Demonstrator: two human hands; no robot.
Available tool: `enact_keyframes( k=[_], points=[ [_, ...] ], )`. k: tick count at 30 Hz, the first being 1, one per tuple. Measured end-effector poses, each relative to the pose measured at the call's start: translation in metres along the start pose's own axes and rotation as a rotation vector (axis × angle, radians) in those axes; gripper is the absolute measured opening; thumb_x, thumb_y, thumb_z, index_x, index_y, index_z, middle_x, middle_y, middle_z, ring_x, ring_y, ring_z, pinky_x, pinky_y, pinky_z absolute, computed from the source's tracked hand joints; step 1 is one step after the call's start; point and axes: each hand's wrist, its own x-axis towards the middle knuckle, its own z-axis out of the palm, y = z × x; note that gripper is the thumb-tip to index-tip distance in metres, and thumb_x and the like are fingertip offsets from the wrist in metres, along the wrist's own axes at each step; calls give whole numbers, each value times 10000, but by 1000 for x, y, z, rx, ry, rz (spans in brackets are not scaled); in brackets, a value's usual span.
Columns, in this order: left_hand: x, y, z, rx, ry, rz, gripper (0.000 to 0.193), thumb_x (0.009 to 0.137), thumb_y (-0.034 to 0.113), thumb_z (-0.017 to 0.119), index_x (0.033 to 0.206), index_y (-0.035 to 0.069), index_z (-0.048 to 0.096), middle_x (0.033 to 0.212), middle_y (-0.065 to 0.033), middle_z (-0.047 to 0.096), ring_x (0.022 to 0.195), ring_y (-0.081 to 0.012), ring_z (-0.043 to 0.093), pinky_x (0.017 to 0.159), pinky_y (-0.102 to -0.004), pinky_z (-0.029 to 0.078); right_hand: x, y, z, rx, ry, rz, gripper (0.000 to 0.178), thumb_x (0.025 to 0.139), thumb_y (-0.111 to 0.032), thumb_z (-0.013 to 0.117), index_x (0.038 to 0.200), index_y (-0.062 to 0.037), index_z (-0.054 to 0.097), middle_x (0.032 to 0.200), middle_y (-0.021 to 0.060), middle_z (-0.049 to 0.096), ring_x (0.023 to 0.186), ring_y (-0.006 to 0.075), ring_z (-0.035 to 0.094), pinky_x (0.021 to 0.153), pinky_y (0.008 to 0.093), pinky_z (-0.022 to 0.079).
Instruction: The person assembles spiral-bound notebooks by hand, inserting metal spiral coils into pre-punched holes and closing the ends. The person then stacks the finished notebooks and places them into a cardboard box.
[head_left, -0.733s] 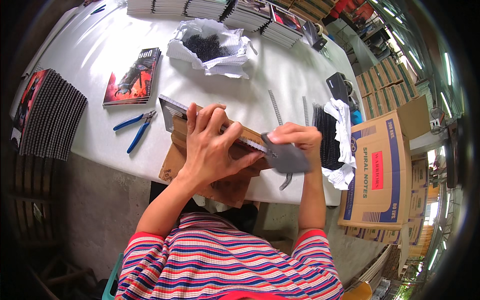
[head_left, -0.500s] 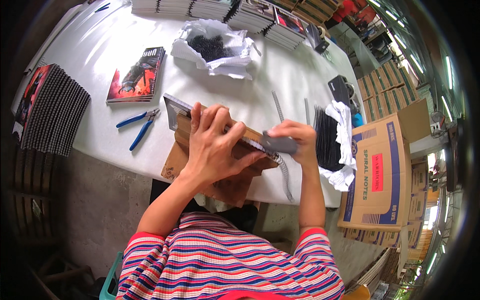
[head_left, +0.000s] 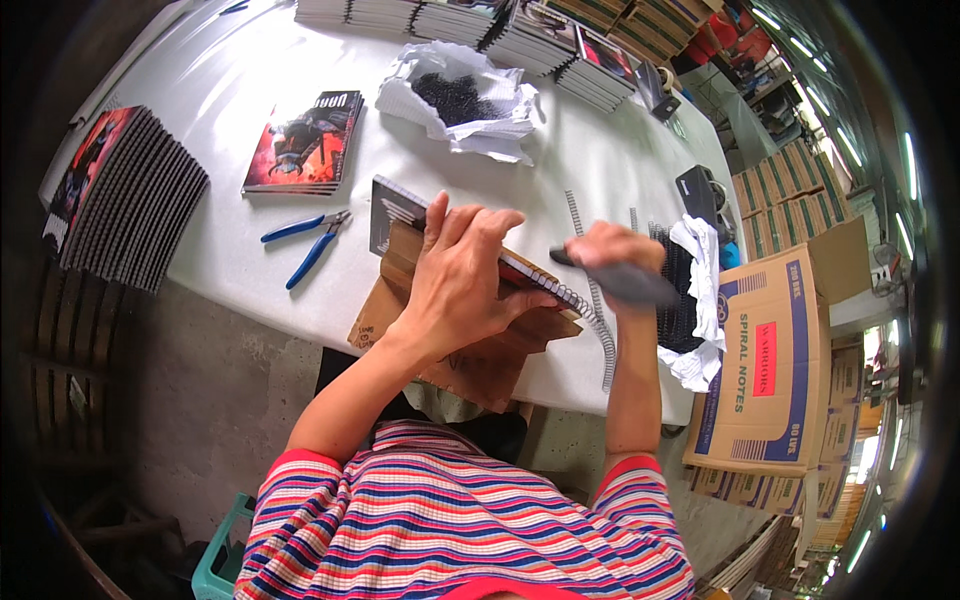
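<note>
My left hand (head_left: 455,275) grips a notebook (head_left: 384,218) with its fingers over the top and its thumb near the spine end. The notebook rests tilted against a folded brown cardboard piece (head_left: 480,365) at the table's near edge. From its right end a grey spiral coil (head_left: 605,345) trails down toward my right forearm. My right hand (head_left: 618,248) is closed around a dark, flat, elongated tool (head_left: 632,284), smeared by motion, just right of the spine; its exact kind is unclear. Blue-handled cutting pliers (head_left: 312,245) lie left of the notebook.
Spiral-bound notebooks stand stacked (head_left: 135,200) at the left edge. A small pile of red-covered notebooks (head_left: 305,145) lies behind the pliers. White paper (head_left: 510,125) cradles black coils (head_left: 455,98); more black coils (head_left: 680,300) lie at right, beside a large carton (head_left: 760,365).
The tool in my right hand has swung right, away from the notebook's end. My left hand keeps its hold. The whole view has shifted slightly.
</note>
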Motion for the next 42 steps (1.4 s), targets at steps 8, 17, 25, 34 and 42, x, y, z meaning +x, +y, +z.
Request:
enact_keyframes(
  k=[8, 17, 25, 34, 42],
  points=[
    [19, -29, -31, 323, 28, -32, 598, 415, 557, 798, 727, 99, 572, 929, -71, 479, 998, -280, 424, 902, -480, 296, 2, 1, 12, 128, 54, -6, 303, 633, 154, 604, 892, 22, 689, 864, 126, 648, 811, 185, 625, 754, 263, 487],
    [23, -43, -35, 153, 42, -13, 650, 416, 476, 843, 803, 65, 522, 1112, -130, 381, 1054, -331, 358, 843, -454, 364, 36, 20, 8, -386, -266, 223, 441, 650, 159, 574, 1015, -67, 676, 1017, 149, 645, 915, 205, 627, 791, 279, 496],
    [15, -62, -36, -117, 157, -148, 793, 327, 413, 905, 850, 53, 430, 1052, -159, 337, 1020, -292, 358, 808, -363, 387, 34, 43, 15, -461, -152, 259, 332, 643, 155, 601, 919, -6, 691, 928, 107, 670, 827, 193, 633, 732, 280, 520],
    [16, -77, -30, -466, 192, -287, 913, 392, 331, 922, 1019, 38, 327, 958, -97, 402, 906, -196, 450, 803, -326, 417, 61, 31, 30, -29, -32, 135, 425, 641, 159, 590, 998, -53, 684, 986, 134, 661, 894, 204, 626, 788, 272, 491],
    [10, -88, -35, -312, 70, -304, 938, 390, 357, 924, 1004, 18, 302, 881, -99, 444, 791, -177, 478, 715, -292, 437, 92, 15, 55, -107, -338, -54, 368, 648, 125, 629, 995, 9, 672, 958, 129, 672, 879, 176, 622, 773, 272, 493]
  ],
)
